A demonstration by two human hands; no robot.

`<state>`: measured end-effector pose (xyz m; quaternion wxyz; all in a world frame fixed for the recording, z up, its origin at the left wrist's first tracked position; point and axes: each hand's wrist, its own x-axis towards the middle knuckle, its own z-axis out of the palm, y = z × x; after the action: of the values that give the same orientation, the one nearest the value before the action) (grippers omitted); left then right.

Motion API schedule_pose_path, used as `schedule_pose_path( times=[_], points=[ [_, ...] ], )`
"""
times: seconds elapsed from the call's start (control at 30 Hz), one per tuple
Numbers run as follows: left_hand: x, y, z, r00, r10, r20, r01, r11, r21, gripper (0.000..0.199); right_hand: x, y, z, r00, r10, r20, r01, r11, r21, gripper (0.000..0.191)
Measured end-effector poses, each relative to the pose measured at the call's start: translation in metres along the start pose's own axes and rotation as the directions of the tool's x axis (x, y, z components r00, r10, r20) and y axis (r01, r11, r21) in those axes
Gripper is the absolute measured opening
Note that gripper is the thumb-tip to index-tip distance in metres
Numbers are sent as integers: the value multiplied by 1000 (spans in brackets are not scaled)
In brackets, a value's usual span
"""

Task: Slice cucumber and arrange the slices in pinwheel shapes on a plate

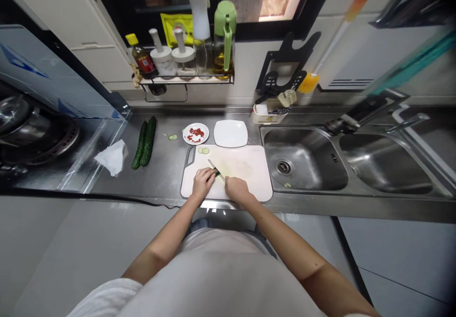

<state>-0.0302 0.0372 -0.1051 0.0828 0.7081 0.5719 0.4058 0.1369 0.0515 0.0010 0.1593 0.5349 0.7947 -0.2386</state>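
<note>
On a white cutting board, my left hand presses its bent fingers on a piece of green cucumber, mostly hidden under them. My right hand is wrapped round the handle of a knife. Its blade slants up and left, right beside the cucumber and the left fingertips. A few thin cucumber slices lie at the board's upper left corner. Behind the board are a small round plate with chopped red bits and a white square plate.
Two whole cucumbers and a crumpled white paper lie on the steel counter to the left. A double sink is on the right, a stove far left. Above hangs a rack of bottles and seasoning jars.
</note>
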Motion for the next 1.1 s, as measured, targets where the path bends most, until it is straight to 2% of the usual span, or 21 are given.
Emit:
schedule_pose_path(
  times=[0.2, 1.1],
  points=[
    [0, 0, 0, 1000, -12, 11, 12, 1000, 6, 21, -10, 6, 5, 1000, 19, 25, -18, 1000, -23, 32],
    [0, -2, 1, 1000, 3, -8, -3, 1000, 17, 22, 18, -6, 2, 998, -5, -67, 8, 999, 33, 35]
  ],
)
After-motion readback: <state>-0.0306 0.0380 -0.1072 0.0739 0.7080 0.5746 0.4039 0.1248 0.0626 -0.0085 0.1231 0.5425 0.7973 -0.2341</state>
